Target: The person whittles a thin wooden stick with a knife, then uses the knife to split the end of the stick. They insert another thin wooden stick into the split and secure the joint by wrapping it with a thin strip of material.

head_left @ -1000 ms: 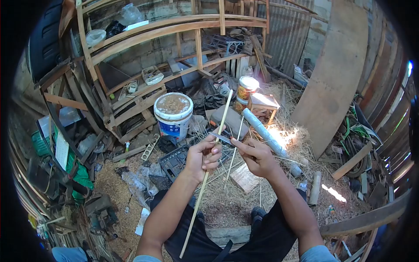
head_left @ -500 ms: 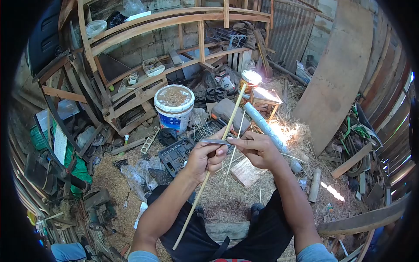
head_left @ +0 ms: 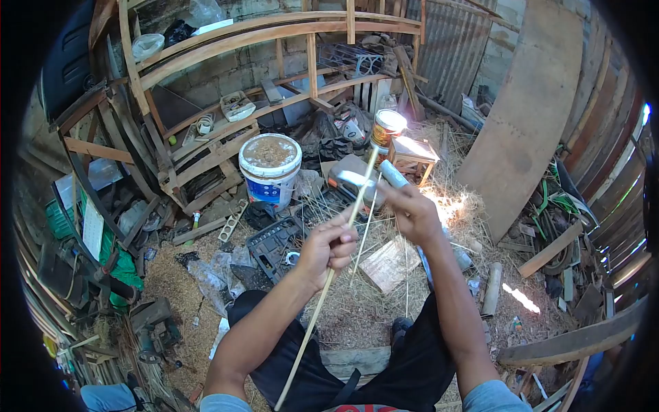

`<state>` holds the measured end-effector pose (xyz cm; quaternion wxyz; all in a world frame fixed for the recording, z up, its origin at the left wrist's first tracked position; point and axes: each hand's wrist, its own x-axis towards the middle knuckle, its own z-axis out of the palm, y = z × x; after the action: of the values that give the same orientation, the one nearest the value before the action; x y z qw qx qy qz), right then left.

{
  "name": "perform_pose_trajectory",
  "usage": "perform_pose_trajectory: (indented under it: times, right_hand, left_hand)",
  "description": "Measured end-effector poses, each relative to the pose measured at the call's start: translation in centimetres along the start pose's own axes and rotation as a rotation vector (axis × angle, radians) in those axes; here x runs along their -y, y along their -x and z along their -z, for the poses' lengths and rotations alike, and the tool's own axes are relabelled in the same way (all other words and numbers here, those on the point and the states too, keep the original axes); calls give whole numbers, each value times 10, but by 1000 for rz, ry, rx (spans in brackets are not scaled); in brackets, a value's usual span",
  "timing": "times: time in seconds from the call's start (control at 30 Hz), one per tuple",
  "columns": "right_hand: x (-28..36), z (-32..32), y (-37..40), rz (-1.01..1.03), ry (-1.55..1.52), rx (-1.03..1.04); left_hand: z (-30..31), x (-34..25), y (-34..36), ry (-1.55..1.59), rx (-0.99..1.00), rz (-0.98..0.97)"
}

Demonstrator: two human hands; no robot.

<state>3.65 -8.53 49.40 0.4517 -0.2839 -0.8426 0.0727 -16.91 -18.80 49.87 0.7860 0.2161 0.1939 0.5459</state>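
Observation:
My left hand is wrapped around a long, thin bamboo stick, which slants from my lap up and away from me. In my right hand is a knife, its bright blade pointing left and overlapping the upper part of the stick in this view. The knife's handle is mostly hidden by my fingers. Below my hands, a wooden block lies on the shaving-covered floor between my legs and the pile of straw.
A white and blue bucket stands ahead on the left, beside an open black tool case. Farther right are a paint can, a small wooden frame and a grey-blue pipe. A wide board leans at the right.
My right hand has moved the knife up and away along the stick, from beside my left fingers. The stick has slid slightly down toward me.

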Motion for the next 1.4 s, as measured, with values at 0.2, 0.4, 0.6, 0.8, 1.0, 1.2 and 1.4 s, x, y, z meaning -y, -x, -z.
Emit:
perform_pose_trajectory:
  times: [0.2, 0.4, 0.6, 0.8, 1.0, 1.2, 1.4]
  right_hand:
    - [-29, 19, 4, -182, 59, -33]
    - [-26, 3, 0, -117, 105, -155]
    - [-127, -5, 19, -599, 55, -445]
    - [-58, -18, 12, -351, -188, -163]
    - [35, -14, -2, 34, -379, 308]
    - [38, -11, 5, 95, -398, 299]
    - [34, -9, 7, 117, -193, 270]
  left_hand:
    - [4, 16, -8, 6, 26, 111]
    - [8, 1, -9, 6, 62, 124]
    - [-3, 7, 8, -121, 96, 147]
    - [14, -8, 1, -65, 14, -33]
    - [16, -8, 6, -6, -23, -48]
    - [9, -5, 13, -119, 2, -74]
    - [10, 3, 9, -98, -55, -89]
